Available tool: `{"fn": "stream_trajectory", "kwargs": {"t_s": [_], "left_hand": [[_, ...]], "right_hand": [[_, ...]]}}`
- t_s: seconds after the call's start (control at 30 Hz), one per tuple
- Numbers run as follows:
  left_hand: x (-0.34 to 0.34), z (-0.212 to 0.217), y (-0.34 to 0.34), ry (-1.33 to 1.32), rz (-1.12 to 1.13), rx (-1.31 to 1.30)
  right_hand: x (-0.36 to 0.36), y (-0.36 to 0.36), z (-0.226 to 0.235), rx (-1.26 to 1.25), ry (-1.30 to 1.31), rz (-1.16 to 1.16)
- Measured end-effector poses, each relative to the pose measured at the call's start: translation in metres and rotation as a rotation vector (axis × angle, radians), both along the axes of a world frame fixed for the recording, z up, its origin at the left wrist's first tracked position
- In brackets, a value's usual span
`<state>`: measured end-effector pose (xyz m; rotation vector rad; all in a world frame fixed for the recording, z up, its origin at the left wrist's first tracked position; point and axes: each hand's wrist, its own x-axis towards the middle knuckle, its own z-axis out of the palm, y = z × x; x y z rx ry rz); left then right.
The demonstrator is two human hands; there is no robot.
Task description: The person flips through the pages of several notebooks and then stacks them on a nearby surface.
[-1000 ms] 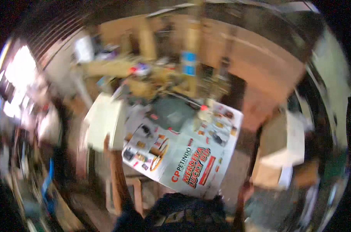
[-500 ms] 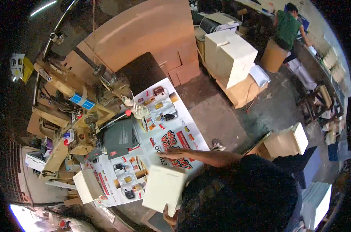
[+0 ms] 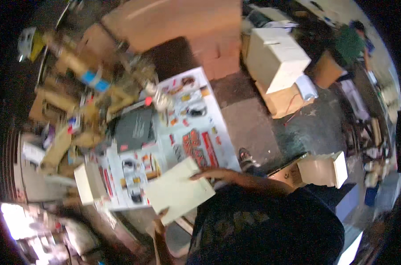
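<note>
A pale cream stack of sheets or boards lies tilted between my two hands, over the near edge of a table covered with a printed white sheet. My left hand grips its lower left edge, thumb over the top face. At the upper right edge my right hand holds on with its fingers bent over the rim. Motion blurs both hands a little, and their undersides are hidden. Beyond the stack, a dark grey printed sheet rests on the table beside a machine.
A machine with a wooden frame stands along the left. Cream stacks rise at the table's left corner, at the back right and near my right elbow. Another person in green is far right.
My right hand has moved from the printed sheet onto the stack's edge. My left hand has shifted left along it. The stack has turned and tilted, and the whole view has shifted.
</note>
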<state>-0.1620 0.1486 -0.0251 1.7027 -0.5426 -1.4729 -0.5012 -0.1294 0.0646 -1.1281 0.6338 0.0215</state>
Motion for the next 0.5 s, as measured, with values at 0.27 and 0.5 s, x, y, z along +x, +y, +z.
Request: {"fn": "stream_trajectory", "kwargs": {"t_s": [0.27, 0.5], "left_hand": [[-0.023, 0.073, -0.121, 0.157, -0.188, -0.152], [-0.056, 0.032, -0.173, -0.093, -0.514, -0.291]], "right_hand": [[-0.036, -0.048, 0.035, -0.576, -0.207, -0.173], [-0.071, -0.07, -0.006, -0.88, -0.142, -0.095]]}}
